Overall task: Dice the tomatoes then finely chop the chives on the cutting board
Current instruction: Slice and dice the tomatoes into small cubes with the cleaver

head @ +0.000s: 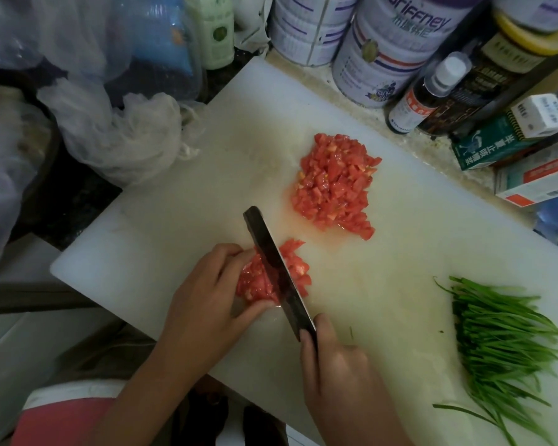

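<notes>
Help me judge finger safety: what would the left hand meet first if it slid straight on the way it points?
The tomato chunk that the left hand holds; right behind it, seemingly, the knife blade.

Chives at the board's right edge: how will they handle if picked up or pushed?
The chives are long, thin, loose blades: probably floppy, drooping if lifted by one end. No tie shows and strays lie apart, so a push would likely scatter them. They look light and flat on the cutting board; rolling seems unlikely.
</notes>
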Demonstrator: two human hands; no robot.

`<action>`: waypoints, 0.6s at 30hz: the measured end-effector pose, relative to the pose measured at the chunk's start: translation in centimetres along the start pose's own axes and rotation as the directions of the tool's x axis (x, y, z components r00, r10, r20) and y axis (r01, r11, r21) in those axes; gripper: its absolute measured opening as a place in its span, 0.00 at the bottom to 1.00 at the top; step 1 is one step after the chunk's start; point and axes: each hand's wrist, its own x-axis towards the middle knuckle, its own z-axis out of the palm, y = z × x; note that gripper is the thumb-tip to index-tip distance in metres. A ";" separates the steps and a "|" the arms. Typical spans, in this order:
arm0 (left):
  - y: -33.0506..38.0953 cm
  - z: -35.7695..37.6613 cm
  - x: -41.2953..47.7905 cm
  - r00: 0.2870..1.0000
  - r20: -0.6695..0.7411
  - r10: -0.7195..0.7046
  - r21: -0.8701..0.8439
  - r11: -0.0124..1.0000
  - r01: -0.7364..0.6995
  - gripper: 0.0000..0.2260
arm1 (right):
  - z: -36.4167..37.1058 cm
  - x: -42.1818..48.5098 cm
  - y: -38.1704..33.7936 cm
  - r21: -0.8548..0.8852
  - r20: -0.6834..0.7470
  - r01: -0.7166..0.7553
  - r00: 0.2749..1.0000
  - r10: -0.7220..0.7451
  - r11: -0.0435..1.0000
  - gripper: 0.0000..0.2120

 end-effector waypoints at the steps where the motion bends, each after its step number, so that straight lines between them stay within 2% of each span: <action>1: 0.0 0.1 0.0 1.000 -0.009 -0.005 -0.003 1.000 0.005 0.29 | 0.2 0.3 -0.1 0.015 -0.014 0.001 1.000 -0.001 1.000 0.16; 2: -0.1 0.2 0.0 1.000 -0.021 -0.007 -0.008 1.000 0.006 0.29 | 0.2 0.4 0.1 0.049 -0.005 -0.006 1.000 0.006 0.999 0.18; 4: -0.2 0.3 -0.2 0.999 -0.034 -0.006 -0.019 1.000 0.006 0.28 | -0.1 1.1 0.2 0.010 -0.089 0.078 0.993 -0.077 0.997 0.18; 6: -0.2 0.4 -0.3 0.999 -0.039 -0.010 -0.026 1.000 0.009 0.27 | -0.3 1.3 -0.1 0.102 -0.028 0.051 0.998 -0.048 0.993 0.18; 7: -0.1 0.4 -0.3 0.999 -0.043 -0.014 -0.032 0.999 0.012 0.26 | -0.5 1.6 -0.3 0.168 0.009 0.030 0.999 -0.032 0.985 0.21; 9: 0.1 0.4 -0.4 0.998 -0.050 -0.027 -0.048 0.999 0.025 0.24 | -0.4 2.5 -0.1 0.189 -0.040 0.106 0.994 -0.100 0.976 0.27; 13: 0.6 -0.1 -0.1 0.991 -0.042 -0.127 -0.186 0.976 0.118 0.20 | 0.0 2.7 0.0 0.238 -0.108 0.148 0.986 -0.125 0.960 0.21; 15: 0.7 -0.3 0.1 0.985 -0.046 -0.165 -0.233 0.961 0.150 0.17 | -0.2 1.6 0.4 0.210 -0.060 0.095 0.995 -0.084 0.973 0.20; 18: 0.9 -0.3 0.1 0.982 -0.023 -0.189 -0.198 0.963 0.181 0.17 | -0.9 -0.2 1.3 0.247 0.101 -0.021 0.995 -0.005 0.969 0.14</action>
